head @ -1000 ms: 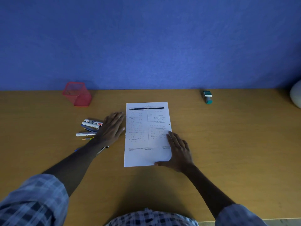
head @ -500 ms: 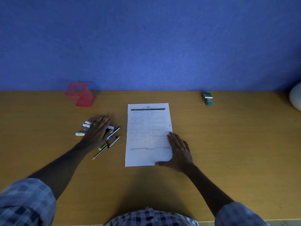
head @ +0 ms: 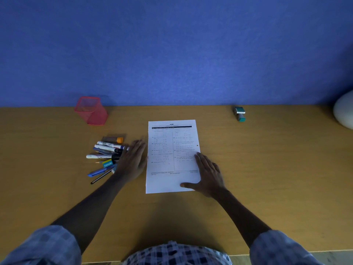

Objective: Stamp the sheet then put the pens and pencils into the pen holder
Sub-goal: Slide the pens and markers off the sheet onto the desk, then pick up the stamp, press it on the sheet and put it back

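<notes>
A printed white sheet lies flat at the middle of the wooden desk. My right hand rests flat on its lower right corner, fingers spread. My left hand lies flat just left of the sheet, fingers apart, at the right end of a pile of several pens, markers and pencils. A red mesh pen holder stands at the back left by the wall. A teal and grey stamp sits at the back right.
A blue wall closes the desk's far edge. A pale rounded object sits at the far right edge. The desk's near edge runs right in front of my checked shirt.
My left hand slid left over the pens, then back right toward the sheet, leaving the pens bunched in a tighter pile. My right hand stayed on the sheet.
</notes>
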The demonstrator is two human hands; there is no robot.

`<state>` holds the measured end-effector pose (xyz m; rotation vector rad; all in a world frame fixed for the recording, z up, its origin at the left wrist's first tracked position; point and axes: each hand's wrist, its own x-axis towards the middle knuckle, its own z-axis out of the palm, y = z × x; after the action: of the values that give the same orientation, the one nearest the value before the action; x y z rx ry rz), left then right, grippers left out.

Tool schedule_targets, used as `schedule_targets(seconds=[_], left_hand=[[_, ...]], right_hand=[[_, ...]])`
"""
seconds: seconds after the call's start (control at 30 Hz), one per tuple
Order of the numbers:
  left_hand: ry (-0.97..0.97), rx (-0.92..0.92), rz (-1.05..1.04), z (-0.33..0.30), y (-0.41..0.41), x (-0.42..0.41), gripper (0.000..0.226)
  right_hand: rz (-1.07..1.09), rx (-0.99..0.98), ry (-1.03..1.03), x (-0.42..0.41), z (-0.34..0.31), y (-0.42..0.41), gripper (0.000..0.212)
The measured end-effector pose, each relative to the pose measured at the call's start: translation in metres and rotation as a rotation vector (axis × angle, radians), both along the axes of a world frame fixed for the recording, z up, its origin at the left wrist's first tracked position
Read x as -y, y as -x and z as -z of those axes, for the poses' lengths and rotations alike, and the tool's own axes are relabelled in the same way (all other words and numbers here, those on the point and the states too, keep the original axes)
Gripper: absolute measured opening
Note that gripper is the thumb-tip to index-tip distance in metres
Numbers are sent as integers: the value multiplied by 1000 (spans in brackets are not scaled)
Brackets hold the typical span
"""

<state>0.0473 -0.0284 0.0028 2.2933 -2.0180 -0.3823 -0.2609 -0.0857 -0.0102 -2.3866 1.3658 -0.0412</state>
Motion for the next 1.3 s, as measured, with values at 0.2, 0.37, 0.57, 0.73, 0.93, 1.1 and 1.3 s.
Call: schedule_targets(seconds=[0.2,0.37,0.57,0.73,0.93,1.1,1.3], left_hand=[[62,-12,39,0,19,-9,61],[46,-3,19,7,19,-7,64],[71,-39,-9,12,26,-4,76],[101,-38,10,18,33,-5,75],[95,-19,13,27,34,-6,65],[112,-19,13,30,34,-6,63],[121,-29,13,30,33,-4,63]], right_hand=[[15,55,-31,7,-7,3,108],[92,107,-74,26,-14,10,89],[214,161,-38,74,-27,31,72],[359,205,62,118,-35,48,59],[514,251,79,163,-34,60,55],[583,227,119,191,-30,67,58],[605,139,151,214,-24,71,52]])
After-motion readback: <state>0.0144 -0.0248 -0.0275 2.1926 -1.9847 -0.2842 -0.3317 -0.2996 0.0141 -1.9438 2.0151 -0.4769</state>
